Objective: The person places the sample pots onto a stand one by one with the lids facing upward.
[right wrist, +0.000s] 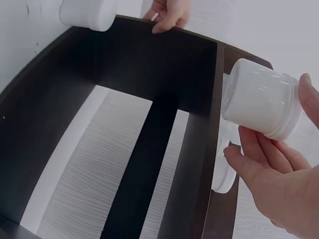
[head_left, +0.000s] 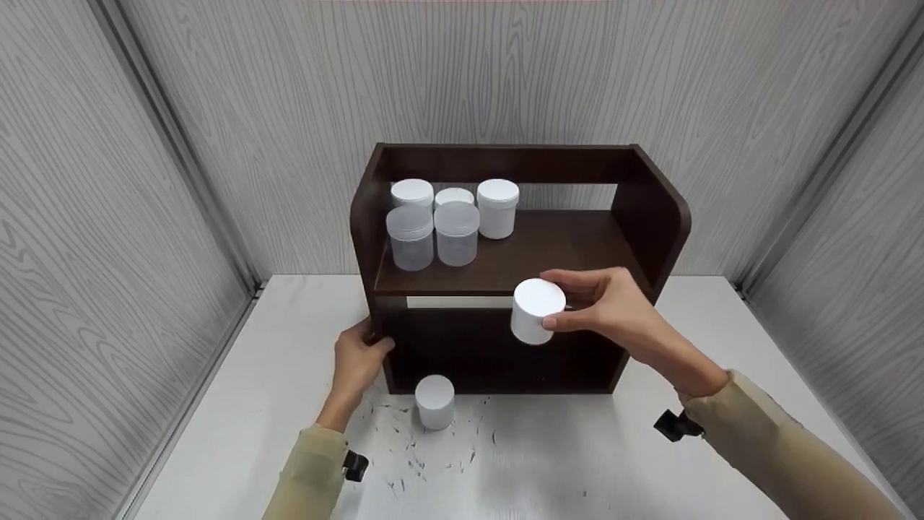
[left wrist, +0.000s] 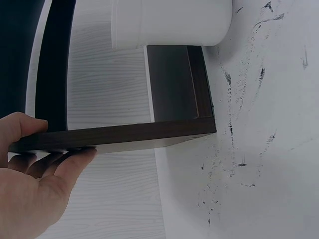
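Observation:
My right hand (head_left: 603, 303) grips a white lidded jar (head_left: 535, 310) in the air, just in front of the upper shelf's front edge of a dark brown two-tier shelf unit (head_left: 650, 217). In the right wrist view the jar (right wrist: 261, 98) lies tilted between my thumb and fingers (right wrist: 264, 169). My left hand (head_left: 359, 357) holds the unit's left side panel near its bottom, thumb in front; in the left wrist view the hand (left wrist: 35, 174) wraps the panel edge (left wrist: 129, 133). Another white jar (head_left: 434, 401) stands on the white table (head_left: 253, 404) in front of the unit.
Several jars stand at the left of the upper shelf: two clear ones (head_left: 433, 235) in front, white ones (head_left: 497, 207) behind. Black scuff marks (head_left: 433, 448) speckle the table. Grey wood-grain walls (head_left: 108, 217) close in the left, back and right.

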`<move>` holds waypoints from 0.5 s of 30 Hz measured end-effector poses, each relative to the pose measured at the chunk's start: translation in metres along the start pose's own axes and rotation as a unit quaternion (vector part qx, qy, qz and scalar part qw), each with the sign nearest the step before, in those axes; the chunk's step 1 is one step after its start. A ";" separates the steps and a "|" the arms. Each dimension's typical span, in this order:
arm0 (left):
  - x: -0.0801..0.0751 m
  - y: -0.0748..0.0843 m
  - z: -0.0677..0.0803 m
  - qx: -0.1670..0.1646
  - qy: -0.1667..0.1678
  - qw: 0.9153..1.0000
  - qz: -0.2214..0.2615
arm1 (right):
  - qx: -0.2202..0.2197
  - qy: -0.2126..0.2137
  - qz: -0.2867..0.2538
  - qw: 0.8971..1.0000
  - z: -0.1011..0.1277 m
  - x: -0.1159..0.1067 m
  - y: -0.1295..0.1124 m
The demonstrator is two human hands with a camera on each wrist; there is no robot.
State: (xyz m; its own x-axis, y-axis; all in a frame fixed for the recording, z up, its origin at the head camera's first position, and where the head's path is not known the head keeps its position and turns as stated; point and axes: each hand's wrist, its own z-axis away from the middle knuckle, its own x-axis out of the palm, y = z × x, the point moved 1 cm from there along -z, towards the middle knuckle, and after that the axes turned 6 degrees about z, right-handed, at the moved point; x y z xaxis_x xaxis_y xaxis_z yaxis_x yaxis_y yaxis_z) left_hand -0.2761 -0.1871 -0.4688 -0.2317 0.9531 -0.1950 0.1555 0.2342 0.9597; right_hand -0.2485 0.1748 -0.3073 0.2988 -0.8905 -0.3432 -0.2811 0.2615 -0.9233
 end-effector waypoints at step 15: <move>0.000 -0.001 -0.001 0.005 -0.002 1.000 0.006 | 0.017 0.048 0.003 0.999 -0.060 -0.008 -0.010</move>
State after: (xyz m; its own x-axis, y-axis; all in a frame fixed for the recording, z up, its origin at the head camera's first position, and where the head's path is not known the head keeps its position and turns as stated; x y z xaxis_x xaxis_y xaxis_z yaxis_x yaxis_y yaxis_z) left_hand -0.2770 -0.1874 -0.4693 -0.2258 0.9566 -0.1843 0.1686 0.2247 0.9597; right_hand -0.3023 0.1570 -0.2849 0.2086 -0.9197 -0.3326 -0.2518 0.2781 -0.9270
